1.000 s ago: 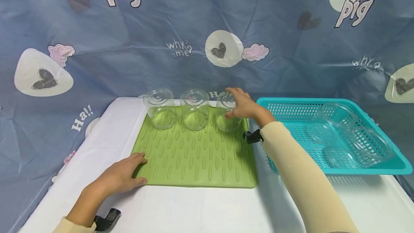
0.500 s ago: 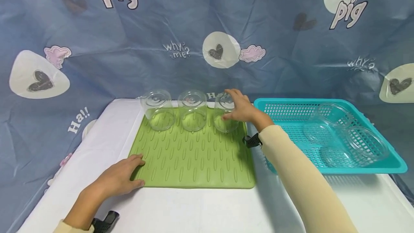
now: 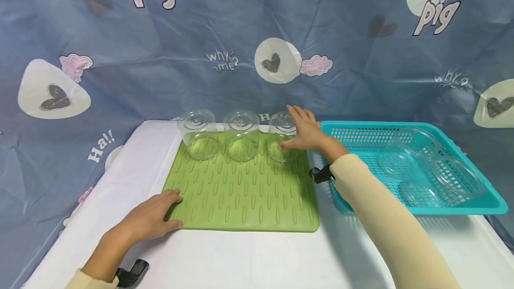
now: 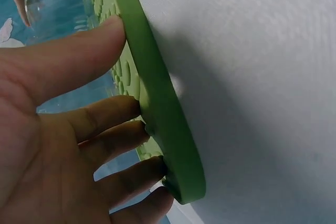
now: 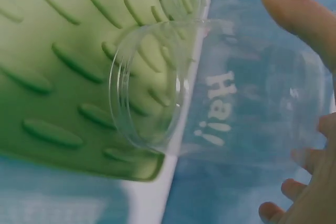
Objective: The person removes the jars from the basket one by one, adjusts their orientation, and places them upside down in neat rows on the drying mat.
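Three clear cups stand upside down in a row along the back of a green ribbed mat (image 3: 241,200): a left cup (image 3: 201,146), a middle cup (image 3: 242,146) and a right cup (image 3: 277,135). My right hand (image 3: 307,133) is spread beside the right cup, overlapping its right side in the head view. In the right wrist view, thumb and fingers stand apart around the base end of that cup (image 5: 231,124). At the mat's front left corner, my left hand (image 3: 146,217) touches the edge with thumb and fingertips; the left wrist view shows its fingers (image 4: 121,114) loosely extended there.
A turquoise basket (image 3: 371,125) stands right of the mat, holding two more clear cups, a rear one (image 3: 415,139) and a front one (image 3: 455,182). White cloth (image 3: 225,258) covers the table. A blue printed curtain (image 3: 345,26) hangs close behind the cups.
My right hand has shifted a little to the right and its fingers have spread away from the right cup, which stays in place. My left hand stays on the mat's corner.
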Motion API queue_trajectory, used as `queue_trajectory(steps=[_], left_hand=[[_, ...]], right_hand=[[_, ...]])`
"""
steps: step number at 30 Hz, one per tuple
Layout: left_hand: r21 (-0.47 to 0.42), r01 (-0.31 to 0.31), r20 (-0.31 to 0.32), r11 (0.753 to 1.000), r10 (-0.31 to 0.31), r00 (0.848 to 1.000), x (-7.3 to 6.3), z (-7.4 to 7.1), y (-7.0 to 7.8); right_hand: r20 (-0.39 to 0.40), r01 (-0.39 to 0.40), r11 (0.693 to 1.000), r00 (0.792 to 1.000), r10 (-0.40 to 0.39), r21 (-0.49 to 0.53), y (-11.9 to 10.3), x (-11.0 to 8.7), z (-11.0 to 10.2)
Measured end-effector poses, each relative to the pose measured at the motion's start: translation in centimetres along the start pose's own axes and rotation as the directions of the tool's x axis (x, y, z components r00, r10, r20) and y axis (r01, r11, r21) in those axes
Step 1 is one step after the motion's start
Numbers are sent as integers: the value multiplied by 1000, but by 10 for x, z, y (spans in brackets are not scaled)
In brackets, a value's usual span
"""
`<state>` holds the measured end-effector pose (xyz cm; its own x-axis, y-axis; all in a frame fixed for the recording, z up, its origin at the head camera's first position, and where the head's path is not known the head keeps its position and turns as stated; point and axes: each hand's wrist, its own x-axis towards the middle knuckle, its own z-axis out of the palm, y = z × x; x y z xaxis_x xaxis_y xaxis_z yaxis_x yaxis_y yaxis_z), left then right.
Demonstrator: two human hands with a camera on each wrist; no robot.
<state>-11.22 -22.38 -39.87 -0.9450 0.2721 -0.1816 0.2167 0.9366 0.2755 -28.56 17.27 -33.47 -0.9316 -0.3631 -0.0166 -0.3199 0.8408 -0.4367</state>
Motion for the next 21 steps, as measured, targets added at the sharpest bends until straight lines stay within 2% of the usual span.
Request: queue_trajectory(steps=[5, 9, 12, 15, 21], left_hand=[[2, 1, -10, 1000, -1, 1000, -1, -3, -2], [0, 4, -9, 1000, -4, 1000, -1, -5, -3], [4, 17, -9, 1000, -17, 1000, -1, -6, -3], [10, 13, -17, 1000, -12, 1000, -2, -6, -3], [-8, 15, 7, 1000, -15, 1000, -3, -5, 0]], right_hand=[[-22, 80, 996, 997, -80, -27, -2, -13, -17], [-61, 128, 990, 989, -132, -61, -4, -37, -32], [-103, 173, 982, 978, -180, -72, -5, -61, -45], [-163, 221, 971, 959, -233, -93, 0, -90, -55], [-266, 257, 957, 921, -284, -133, 32, -153, -56]])
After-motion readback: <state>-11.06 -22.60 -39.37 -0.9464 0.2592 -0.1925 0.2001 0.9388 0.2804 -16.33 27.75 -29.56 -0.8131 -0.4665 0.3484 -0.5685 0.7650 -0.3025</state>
